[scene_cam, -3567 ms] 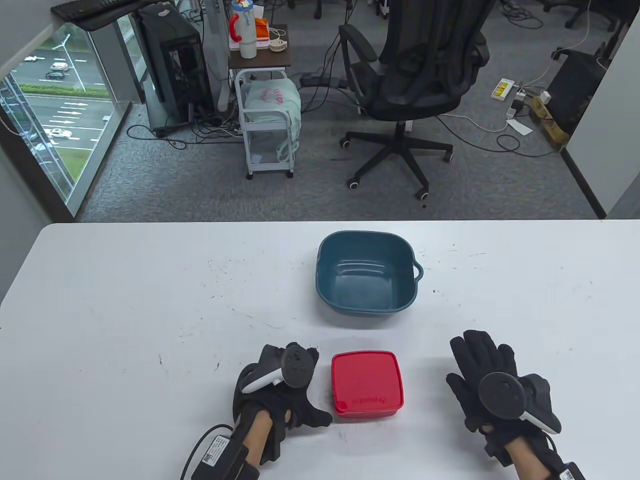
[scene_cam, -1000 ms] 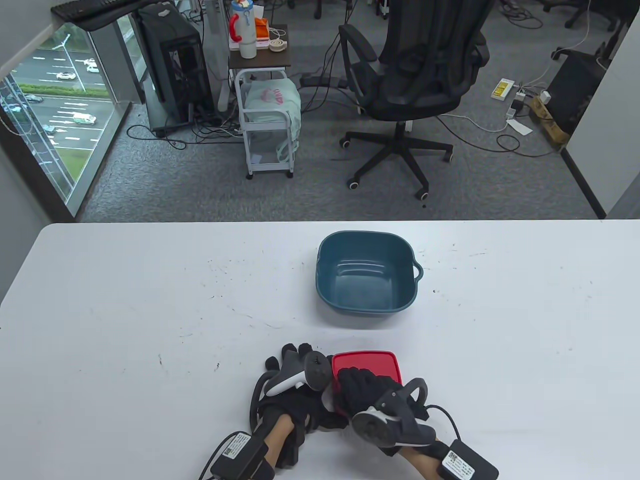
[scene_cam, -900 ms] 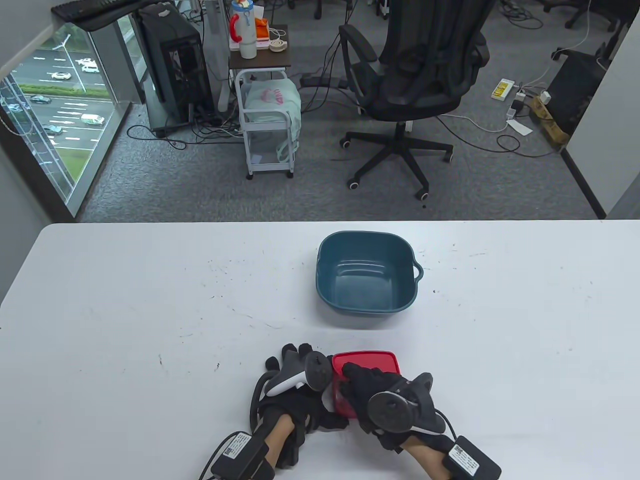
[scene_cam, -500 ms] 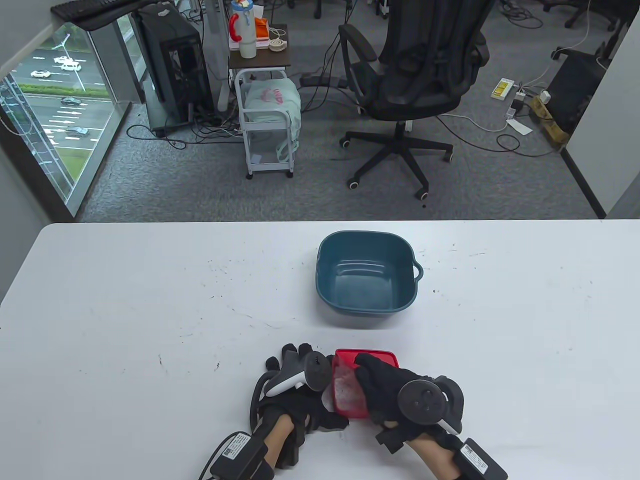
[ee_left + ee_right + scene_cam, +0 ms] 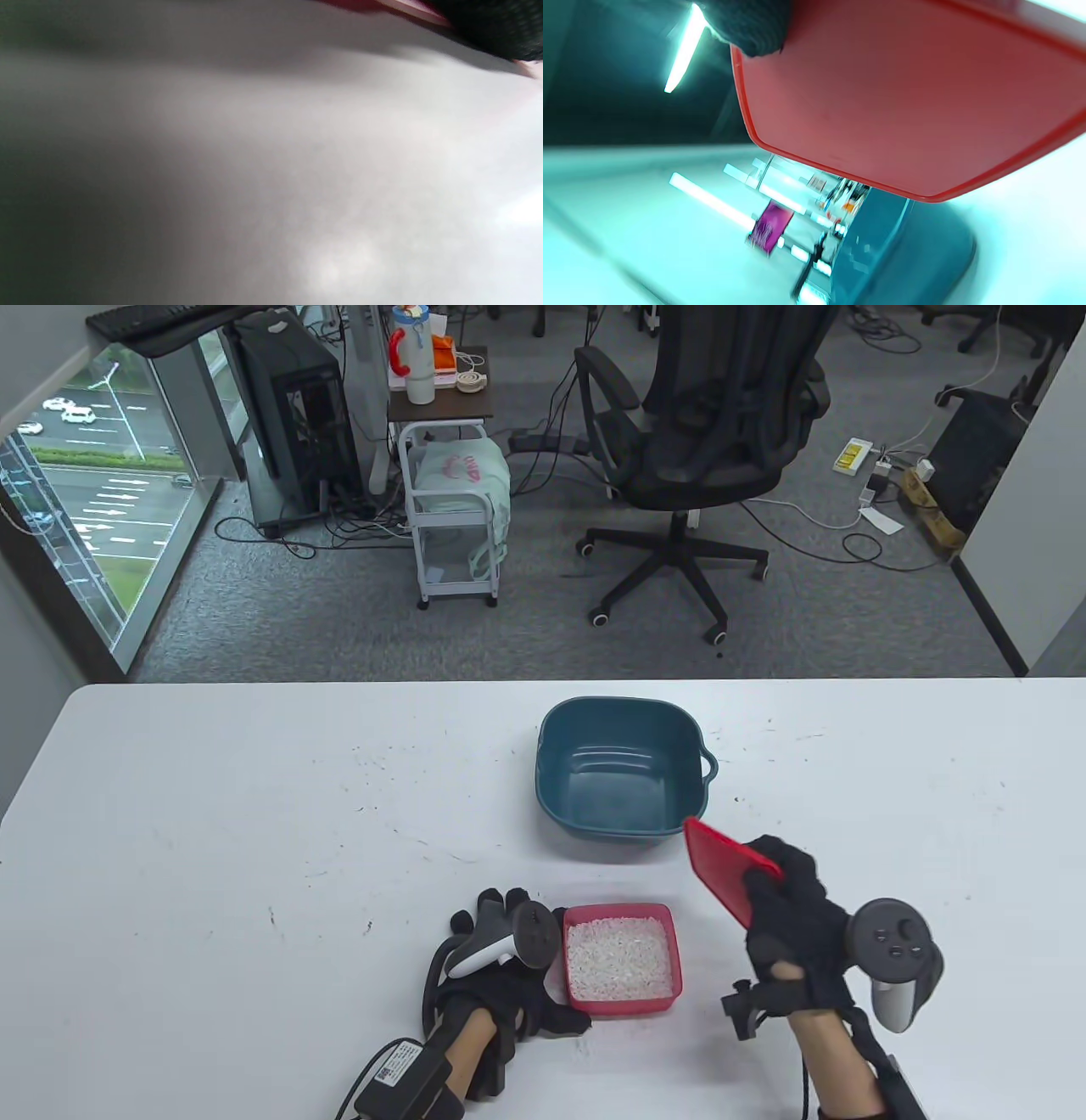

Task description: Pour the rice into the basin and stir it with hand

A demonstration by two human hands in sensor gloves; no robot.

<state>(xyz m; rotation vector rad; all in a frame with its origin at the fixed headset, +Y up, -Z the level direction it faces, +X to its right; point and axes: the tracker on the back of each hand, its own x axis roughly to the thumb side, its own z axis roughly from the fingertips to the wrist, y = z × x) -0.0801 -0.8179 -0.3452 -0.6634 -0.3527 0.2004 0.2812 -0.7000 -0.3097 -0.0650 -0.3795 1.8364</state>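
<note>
A red box (image 5: 670, 959) full of white rice (image 5: 618, 957) sits uncovered near the table's front edge. My left hand (image 5: 509, 963) holds the box by its left wall, thumb at the near corner. In the left wrist view only a strip of the box (image 5: 382, 5) and a fingertip (image 5: 488, 25) show. My right hand (image 5: 793, 912) grips the red lid (image 5: 721, 865), raised and tilted, to the right of the box and just in front of the basin. The teal basin (image 5: 619, 824) stands empty beyond the box. The right wrist view shows the lid (image 5: 903, 97) above the basin (image 5: 903, 250).
The white table (image 5: 212, 831) stretches wide to the left and right of the basin. Past its far edge stand an office chair (image 5: 704, 432) and a small white cart (image 5: 454, 517) on the floor.
My right hand peeled the lid off the box and lifted it up and to the right, exposing the rice. The left hand stayed at the box's left side.
</note>
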